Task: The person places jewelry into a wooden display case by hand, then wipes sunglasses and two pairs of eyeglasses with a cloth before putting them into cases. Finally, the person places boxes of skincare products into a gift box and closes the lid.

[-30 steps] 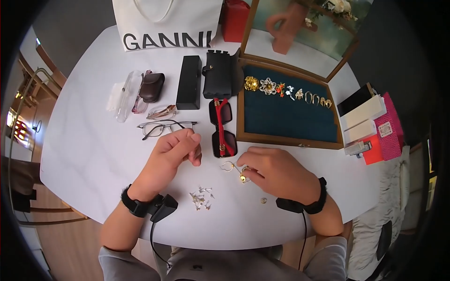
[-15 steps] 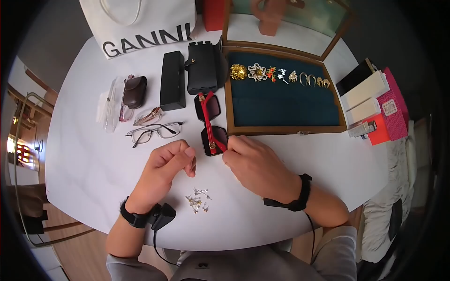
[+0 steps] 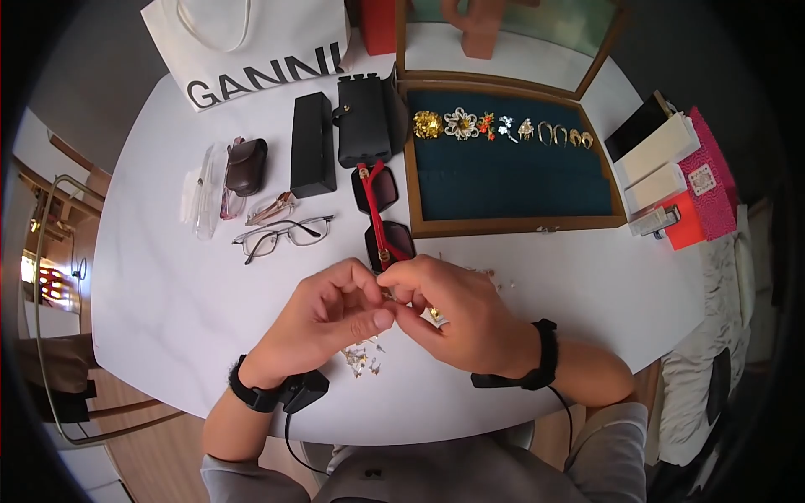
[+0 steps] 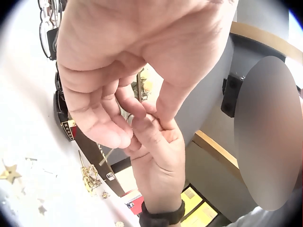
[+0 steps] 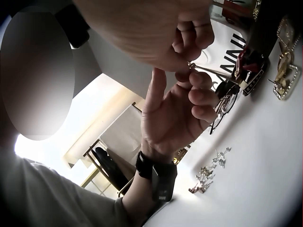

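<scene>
Fingertips of both hands meet over the table's front middle in the head view. A small gold earring with a long thin drop (image 5: 215, 74) hangs between them in the right wrist view. My right hand (image 3: 474, 314) pinches its top, and the curled fingers of my left hand (image 3: 323, 327) close in at the same spot. Fingers partly hide the earring. Below the hands lies a small pile of stud earrings (image 3: 360, 362). Behind the right hand's thumb a gold piece (image 3: 434, 314) shows on the table.
Red-armed sunglasses (image 3: 375, 210) lie just beyond the hands, with wire eyeglasses (image 3: 289, 236) to their left. A lidded wooden jewellery case (image 3: 503, 227) stands open, a row of brooches and earrings (image 3: 461, 124) on its dark lining. Black cases (image 3: 362, 117) and a white bag (image 3: 251, 50) stand behind.
My right hand has moved left from the loose gold jewellery, and my left hand has come right, so their fingertips now meet. The head view has shifted a little.
</scene>
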Demonstrator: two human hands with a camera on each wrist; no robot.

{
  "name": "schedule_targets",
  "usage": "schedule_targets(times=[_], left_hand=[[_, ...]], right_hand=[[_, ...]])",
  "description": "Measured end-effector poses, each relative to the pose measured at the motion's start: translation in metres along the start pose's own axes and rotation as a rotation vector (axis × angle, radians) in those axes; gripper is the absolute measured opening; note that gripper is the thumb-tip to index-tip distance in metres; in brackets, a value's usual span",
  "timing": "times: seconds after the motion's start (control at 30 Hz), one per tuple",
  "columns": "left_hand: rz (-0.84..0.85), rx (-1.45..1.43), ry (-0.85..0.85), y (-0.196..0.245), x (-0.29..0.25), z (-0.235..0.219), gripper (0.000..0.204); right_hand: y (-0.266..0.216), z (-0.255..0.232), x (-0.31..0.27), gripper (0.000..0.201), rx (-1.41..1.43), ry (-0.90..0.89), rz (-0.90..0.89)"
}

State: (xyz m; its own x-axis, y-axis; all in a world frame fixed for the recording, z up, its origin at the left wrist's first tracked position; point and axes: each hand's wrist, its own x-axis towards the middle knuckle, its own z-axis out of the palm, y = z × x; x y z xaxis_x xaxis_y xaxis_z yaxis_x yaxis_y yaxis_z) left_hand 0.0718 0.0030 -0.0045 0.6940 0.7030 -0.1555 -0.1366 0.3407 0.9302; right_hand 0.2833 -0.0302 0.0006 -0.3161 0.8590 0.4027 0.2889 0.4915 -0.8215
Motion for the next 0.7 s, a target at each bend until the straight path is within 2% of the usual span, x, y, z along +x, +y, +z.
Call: schedule_targets(times=[0.03, 0.07, 0.13, 0.2, 0.37, 0.43, 0.5, 0.63, 0.7], left_hand=[[-0.008, -0.004, 0.005, 0.000, 0.000, 0.001, 0.013], [-0.019, -0.014, 0.014, 0.003, 0.000, 0.004, 0.014], [-0.023, -0.020, 0.022, 0.005, 0.001, 0.004, 0.014], [-0.008, 0.059, 0.022, 0.005, 0.000, 0.003, 0.010], [0.090, 0.044, 0.092, 0.001, 0.002, -0.005, 0.011], [0.112, 0.038, 0.099, -0.003, 0.001, -0.010, 0.013], [0.144, -0.001, 0.079, -0.002, 0.001, -0.011, 0.014], [0.112, 0.075, 0.162, 0.001, 0.003, 0.002, 0.013], [0.088, 0.099, 0.210, 0.004, 0.003, -0.002, 0.013]], right_hand=[[0.003, 0.003, -0.002, 0.040, 0.017, -0.015, -0.066], [0.006, 0.007, -0.005, 0.040, 0.027, -0.016, -0.055], [0.011, 0.012, -0.004, 0.047, -0.015, -0.006, -0.186], [0.011, 0.010, -0.003, 0.045, -0.027, -0.022, -0.172], [0.006, 0.006, 0.004, 0.042, -0.012, -0.030, -0.193], [0.008, 0.004, 0.005, 0.042, -0.165, 0.062, -0.259], [0.010, 0.003, 0.004, 0.041, -0.167, 0.050, -0.209], [0.015, 0.005, 0.005, 0.039, -0.160, -0.013, -0.172], [0.015, -0.001, 0.007, 0.037, -0.200, 0.021, -0.143]])
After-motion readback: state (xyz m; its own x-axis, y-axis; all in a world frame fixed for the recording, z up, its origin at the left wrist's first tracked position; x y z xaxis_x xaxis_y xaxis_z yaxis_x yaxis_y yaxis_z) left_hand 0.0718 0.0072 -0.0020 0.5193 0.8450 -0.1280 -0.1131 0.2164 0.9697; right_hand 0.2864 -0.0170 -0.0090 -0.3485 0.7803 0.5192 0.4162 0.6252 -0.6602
